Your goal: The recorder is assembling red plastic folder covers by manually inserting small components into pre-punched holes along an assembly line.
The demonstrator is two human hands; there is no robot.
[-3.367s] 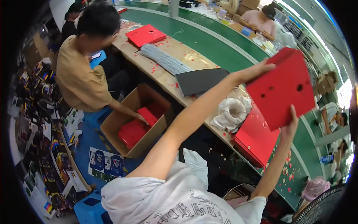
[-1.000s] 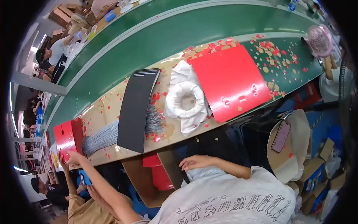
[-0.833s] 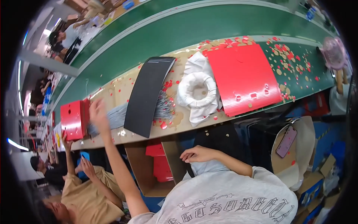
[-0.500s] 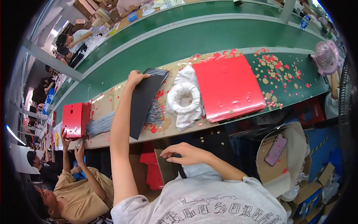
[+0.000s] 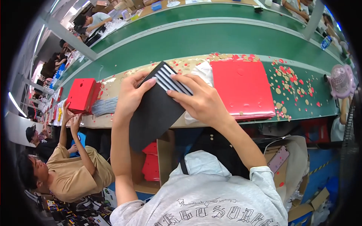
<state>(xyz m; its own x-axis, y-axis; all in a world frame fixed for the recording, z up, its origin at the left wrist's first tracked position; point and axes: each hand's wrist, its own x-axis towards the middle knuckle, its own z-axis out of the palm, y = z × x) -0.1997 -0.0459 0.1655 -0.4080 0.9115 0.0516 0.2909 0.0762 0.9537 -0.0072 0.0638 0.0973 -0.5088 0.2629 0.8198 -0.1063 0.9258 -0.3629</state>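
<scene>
In front of me I hold a black sheet (image 5: 152,116), tilted above the table, with several silvery-white stripes across its upper end. My left hand (image 5: 130,94) grips its upper left edge, thumb lying on the front near the stripes. At the striped corner, my right hand (image 5: 203,98) has its fingers pressed on the stripes; its thumb is hidden. Behind my right hand lies a white cloth (image 5: 203,71), mostly covered. To the right of that is a stack of glossy red sheets (image 5: 243,90). Left of the black sheet, a bundle of thin grey strands (image 5: 105,106) lies on the table.
At left, a co-worker's hands (image 5: 69,116) touch a stack of red pieces (image 5: 82,94). Red and tan discs (image 5: 288,81) litter the green surface at right, near a pink fan (image 5: 342,80). Below the table edge stand a cardboard box (image 5: 164,154) and a bin holding a phone (image 5: 278,159).
The black sheet has been lifted off the strands and tilted in front of me. My right hand has risen from near my body onto its striped end. My left hand still holds it.
</scene>
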